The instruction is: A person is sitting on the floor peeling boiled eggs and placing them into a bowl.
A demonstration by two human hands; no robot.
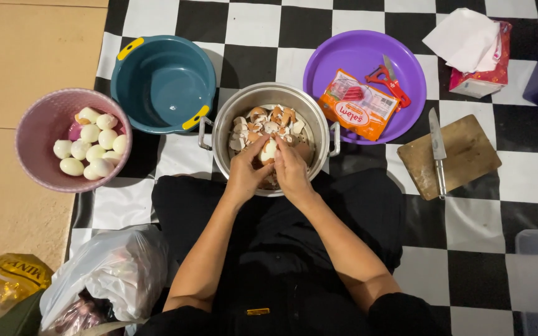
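From my seat, the steel pot [269,99] blocks twelve o'clock; teal basin [163,84] and pink basket [45,124] crowd ten, purple plate [344,53] one, leaving checkered mat [493,218] open at three.

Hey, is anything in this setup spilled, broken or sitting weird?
Nothing spilled. The broken eggshells all lie inside the metal pot, under the left hand and right hand holding an egg. Only the knife sits oddly, overhanging the cutting board.

Orange-red flat food packet [358,112] on purple plate [406,62]; red tissue box [484,74] top right; yellow bag [7,280] bottom left
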